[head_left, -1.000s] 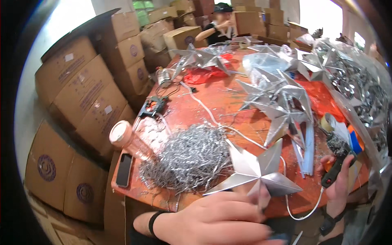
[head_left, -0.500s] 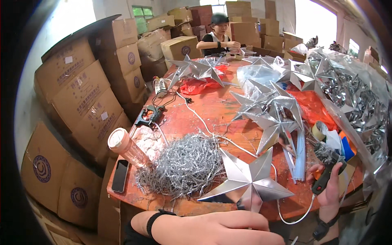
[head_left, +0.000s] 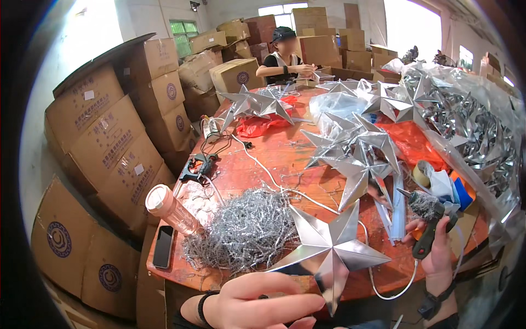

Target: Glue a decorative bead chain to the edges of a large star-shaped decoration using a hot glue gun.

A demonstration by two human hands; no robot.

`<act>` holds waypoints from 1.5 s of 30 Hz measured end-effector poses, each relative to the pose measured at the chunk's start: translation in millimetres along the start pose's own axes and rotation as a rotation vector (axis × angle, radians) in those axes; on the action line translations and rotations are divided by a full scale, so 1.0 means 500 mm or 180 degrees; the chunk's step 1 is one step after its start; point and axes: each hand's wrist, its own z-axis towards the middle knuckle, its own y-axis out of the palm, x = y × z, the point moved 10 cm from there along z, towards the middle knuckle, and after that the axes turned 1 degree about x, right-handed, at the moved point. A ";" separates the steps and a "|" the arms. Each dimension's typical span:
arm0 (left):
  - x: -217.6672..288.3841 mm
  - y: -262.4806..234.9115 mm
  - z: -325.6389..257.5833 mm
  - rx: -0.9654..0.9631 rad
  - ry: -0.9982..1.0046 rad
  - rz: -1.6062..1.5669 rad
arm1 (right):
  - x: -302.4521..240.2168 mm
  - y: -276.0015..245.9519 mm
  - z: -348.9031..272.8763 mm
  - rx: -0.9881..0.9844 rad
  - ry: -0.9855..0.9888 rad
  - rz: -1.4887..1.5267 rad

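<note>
The left hand (head_left: 263, 301) curls its fingers (head_left: 285, 285) closed against the lower points of a silver star (head_left: 329, 249), holding it up at the near table edge; the thumb side is hidden behind the hand, so the exact pinch cannot be told. The star stands just above and to the right of those fingers, one long point hanging down past them.

The right hand (head_left: 435, 249) is wrapped shut around the handle of a glue gun (head_left: 424, 214), whose nozzle points left and up toward the star, a short gap between them. A white cord (head_left: 394, 290) runs from the gun's base in a loop below the table edge.

Just left of the star lies a heap of silver tinsel shreds (head_left: 241, 230) on the red-brown round table (head_left: 274, 159). Beside the heap lie a pink bottle (head_left: 170, 208) on its side and a dark phone (head_left: 163, 247). Farther out, more finished silver stars (head_left: 356, 148) crowd the table's middle, with a second glue gun (head_left: 197, 164) to the left. At the far side another person (head_left: 285, 57) sits working, with stacked cardboard boxes (head_left: 109, 137) along the left.
</note>
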 end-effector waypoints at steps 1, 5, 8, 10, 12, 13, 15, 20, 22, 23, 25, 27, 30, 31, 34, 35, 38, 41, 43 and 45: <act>-0.001 0.001 0.001 -0.0058 -0.0043 -0.0001 | 0.001 0.000 0.000 -0.0014 -0.0008 -0.0009; -0.010 0.021 0.001 0.0010 -0.0138 0.0134 | 0.006 -0.002 -0.001 0.0014 -0.0031 -0.0030; -0.016 0.056 0.009 0.0103 -0.0281 0.0614 | 0.006 -0.004 -0.001 0.0006 -0.0064 0.0018; -0.036 0.096 -0.004 -0.0545 -0.0785 0.0879 | 0.013 -0.003 0.000 -0.0021 -0.0068 0.0031; -0.052 0.134 -0.027 -0.1053 -0.1042 0.0917 | 0.003 -0.001 -0.003 -0.0026 -0.0133 -0.0039; -0.048 0.135 -0.028 -0.1055 -0.1057 0.0685 | 0.003 0.001 -0.005 -0.0050 -0.0116 -0.0082; -0.037 0.131 -0.024 -0.0970 -0.1096 0.0283 | 0.006 0.004 -0.011 -0.0065 -0.0092 -0.0149; 0.003 0.056 0.017 0.0056 -0.0635 -0.0017 | 0.005 0.026 -0.009 -0.0456 -0.0328 -0.0187; 0.011 0.047 0.015 0.0109 -0.0615 0.0075 | -0.001 0.036 -0.018 -0.0433 -0.0263 -0.0312; 0.014 0.043 0.015 0.0138 -0.0598 0.0119 | -0.002 0.043 -0.020 -0.0422 -0.0229 -0.0374; 0.018 0.034 0.008 0.0240 -0.0529 0.0124 | -0.005 0.061 -0.021 -0.0523 -0.0249 -0.0325; 0.021 0.019 0.002 0.0181 -0.0460 0.0010 | -0.006 0.070 -0.023 -0.0613 -0.0209 -0.0239; 0.028 -0.029 -0.049 0.0796 -0.0528 -0.0178 | -0.008 0.076 -0.029 -0.0652 -0.0125 -0.0300; 0.034 -0.049 -0.075 0.1106 -0.0585 -0.0208 | -0.010 0.083 -0.030 -0.0640 -0.0128 -0.0445; -0.003 -0.077 -0.151 0.1763 -0.1401 -0.1010 | -0.003 0.080 -0.032 -0.0673 0.0098 -0.0961; -0.025 -0.064 -0.161 0.1255 -0.1613 -0.1960 | 0.002 0.078 -0.032 -0.0693 0.0203 -0.1144; 0.006 -0.014 -0.205 0.1649 -0.2563 -0.3925 | 0.010 0.099 -0.028 -0.0693 0.0144 -0.0841; 0.044 0.013 -0.150 0.1504 -0.2199 -0.5664 | 0.015 0.099 -0.028 -0.0736 0.0222 -0.1126; 0.064 0.015 -0.149 0.1357 -0.1963 -0.5955 | 0.023 0.097 -0.026 -0.0816 0.0099 -0.1193; 0.063 0.026 -0.126 0.1234 -0.2334 -0.6063 | 0.021 0.083 -0.032 -0.0813 0.0052 -0.1324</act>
